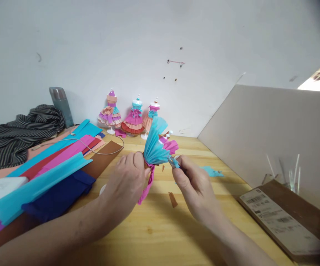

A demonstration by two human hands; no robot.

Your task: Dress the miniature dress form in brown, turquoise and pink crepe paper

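My left hand (128,177) is closed round the pinched base of a pleated light-blue paper fan (154,142), which spreads upward above the wooden table (154,229). A pink paper strip (148,186) hangs down from the same grip. My right hand (194,186) is closed in a pinch on a small tool at the fan's right edge; too little of it shows to name it. A pink pleated piece (171,146) sits just behind the fan.
Three small mannequins in layered paper dresses (133,116) stand by the wall. Crepe paper sheets (54,166) in blue, pink, red and brown lie left, with striped cloth (21,131) and a grey flask (61,105). A labelled brown package (284,220) lies right. Paper scraps (212,171) dot the table.
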